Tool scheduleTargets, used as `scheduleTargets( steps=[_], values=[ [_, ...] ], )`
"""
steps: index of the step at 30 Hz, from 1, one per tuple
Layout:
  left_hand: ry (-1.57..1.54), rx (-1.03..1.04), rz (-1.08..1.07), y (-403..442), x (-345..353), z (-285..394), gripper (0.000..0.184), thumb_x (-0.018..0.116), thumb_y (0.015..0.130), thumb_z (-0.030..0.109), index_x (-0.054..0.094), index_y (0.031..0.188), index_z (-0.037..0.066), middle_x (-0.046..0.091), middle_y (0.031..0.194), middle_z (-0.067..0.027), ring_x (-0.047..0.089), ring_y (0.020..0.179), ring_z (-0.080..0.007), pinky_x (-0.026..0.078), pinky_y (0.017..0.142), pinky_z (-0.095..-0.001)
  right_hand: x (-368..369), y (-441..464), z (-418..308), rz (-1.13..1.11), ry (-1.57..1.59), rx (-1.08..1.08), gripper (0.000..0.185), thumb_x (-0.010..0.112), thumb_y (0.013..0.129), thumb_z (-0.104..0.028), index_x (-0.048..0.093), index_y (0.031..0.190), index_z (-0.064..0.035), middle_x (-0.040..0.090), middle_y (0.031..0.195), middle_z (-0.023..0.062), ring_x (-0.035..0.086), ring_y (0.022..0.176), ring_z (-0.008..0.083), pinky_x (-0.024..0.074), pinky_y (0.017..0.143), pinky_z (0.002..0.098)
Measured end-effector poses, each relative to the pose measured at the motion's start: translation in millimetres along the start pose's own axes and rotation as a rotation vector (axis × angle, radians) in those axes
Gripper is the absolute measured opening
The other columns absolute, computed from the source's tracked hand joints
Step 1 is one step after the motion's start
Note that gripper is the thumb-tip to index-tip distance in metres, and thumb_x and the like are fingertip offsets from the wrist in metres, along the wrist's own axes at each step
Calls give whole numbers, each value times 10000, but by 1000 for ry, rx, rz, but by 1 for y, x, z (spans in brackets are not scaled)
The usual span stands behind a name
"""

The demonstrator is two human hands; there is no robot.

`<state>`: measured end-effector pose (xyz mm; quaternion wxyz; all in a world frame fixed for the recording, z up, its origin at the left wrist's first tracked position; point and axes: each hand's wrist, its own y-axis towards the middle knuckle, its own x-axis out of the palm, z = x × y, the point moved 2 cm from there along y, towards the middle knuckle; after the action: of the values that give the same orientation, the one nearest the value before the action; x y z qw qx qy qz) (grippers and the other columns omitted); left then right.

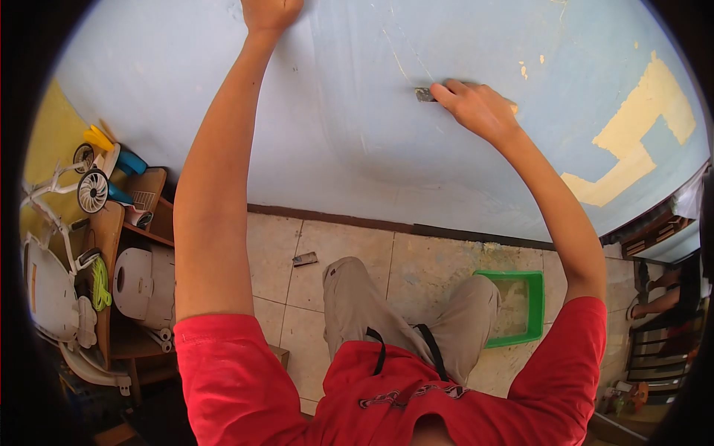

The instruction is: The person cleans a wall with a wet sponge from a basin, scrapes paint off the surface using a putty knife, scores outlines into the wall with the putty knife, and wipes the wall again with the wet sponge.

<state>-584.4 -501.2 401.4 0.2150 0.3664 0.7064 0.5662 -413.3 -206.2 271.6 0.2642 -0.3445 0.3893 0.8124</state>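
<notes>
My right hand (476,108) is closed around a scraper (425,94). Its dark, flat blade points left against the pale blue wall (357,82), and a bit of orange handle shows behind my palm. Thin scratch lines run down the wall just above the blade. High up on the left, my left hand (272,12) is at the wall, cut off by the top of the view. Its fingers are out of sight, so I cannot tell whether it holds anything.
Bare yellowish patches (628,149) show where paint is gone on the right. A green basin (535,308) stands on the tiled floor by my knee; a small flat blade (305,259) lies left. Shelves with a white stroller-like frame (56,275) fill the left. Another person's arm (658,303) shows far right.
</notes>
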Motion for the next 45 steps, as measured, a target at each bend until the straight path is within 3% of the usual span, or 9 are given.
scheduleTargets(
  steps=[11,21,23,26,33,45],
  values=[
    [1,6,-6,0,2,-1,325,427,860,298,488,919,-15,462,887,-182,438,822,-324,345,772,-455,17,-15,-10,173,49,137,202,552,842,14,471,1001,-82,605,761,132,616,583,311,507,478,397],
    [4,1,-6,-1,3,-3,311,439,836,272,492,935,-18,465,891,-183,437,828,-332,345,772,-457,-5,-6,6,118,-53,-8,197,573,863,-32,476,1021,-98,606,771,120,634,583,294,506,471,387],
    [5,31,-1,0,1,0,297,441,832,256,490,934,-19,465,891,-186,437,824,-336,346,770,-460,-15,-1,8,-47,-97,-67,204,569,865,-36,477,1033,-107,609,769,118,643,603,296,512,488,394],
    [29,31,8,0,0,1,277,448,814,230,489,931,-18,463,889,-188,436,821,-338,346,771,-462,-22,9,14,-61,-110,-168,194,569,875,-49,481,1035,-112,609,758,117,648,611,296,513,502,406],
    [4,25,0,1,-1,2,268,453,799,214,486,928,-18,462,888,-189,436,821,-336,345,777,-460,-15,17,8,-120,-101,-136,198,574,869,-37,487,1025,-123,562,724,102,632,622,301,516,527,412],
    [12,24,-2,1,1,1,273,453,784,213,483,926,-18,460,887,-184,434,823,-333,351,774,-458,-16,-1,17,26,-121,-61,165,569,891,-63,478,1018,-116,582,716,120,636,564,303,515,476,392]
  ],
)
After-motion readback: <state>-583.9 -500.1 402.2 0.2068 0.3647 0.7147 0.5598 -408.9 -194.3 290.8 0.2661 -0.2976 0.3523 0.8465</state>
